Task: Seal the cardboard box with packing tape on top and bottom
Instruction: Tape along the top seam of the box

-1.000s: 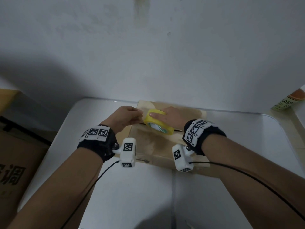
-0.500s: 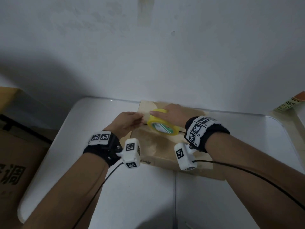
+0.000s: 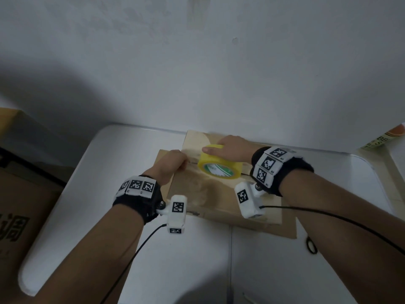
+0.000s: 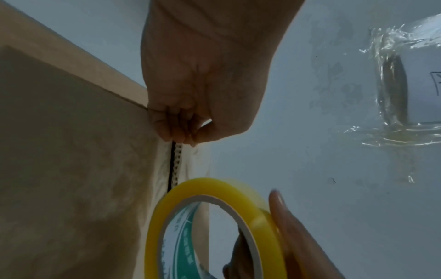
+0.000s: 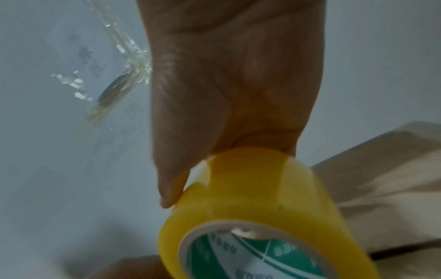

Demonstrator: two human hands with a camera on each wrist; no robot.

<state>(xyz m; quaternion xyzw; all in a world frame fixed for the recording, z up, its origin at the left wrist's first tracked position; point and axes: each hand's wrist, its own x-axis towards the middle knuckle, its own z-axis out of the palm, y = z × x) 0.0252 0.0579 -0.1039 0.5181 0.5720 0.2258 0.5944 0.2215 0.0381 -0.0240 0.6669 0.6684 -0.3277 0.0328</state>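
Observation:
A flat brown cardboard box (image 3: pixel 219 200) lies on the white table (image 3: pixel 109 194), pushed against the wall. My left hand (image 3: pixel 173 165) sits at the left end of the box's centre seam (image 4: pixel 170 166), its curled fingers (image 4: pixel 176 130) holding the clear tape's end at the box edge. My right hand (image 3: pixel 232 150) grips a yellow roll of packing tape (image 3: pixel 219 166) from above, standing on the seam just right of the left hand. In the right wrist view the thumb (image 5: pixel 171 179) and palm wrap the roll (image 5: pixel 262 198). The roll (image 4: pixel 214 226) has a green and white core.
The white wall (image 3: pixel 219 73) stands right behind the box, with old clear tape (image 4: pixel 391 90) stuck on it. A large brown carton (image 3: pixel 22 205) stands off the table's left side. A printed package (image 3: pixel 383 139) is at the far right. A small black ring (image 3: pixel 311 244) lies on the table.
The right hand has drawn the roll a little to the right along the seam, widening the gap to the left hand. The left hand stays at the box's left edge.

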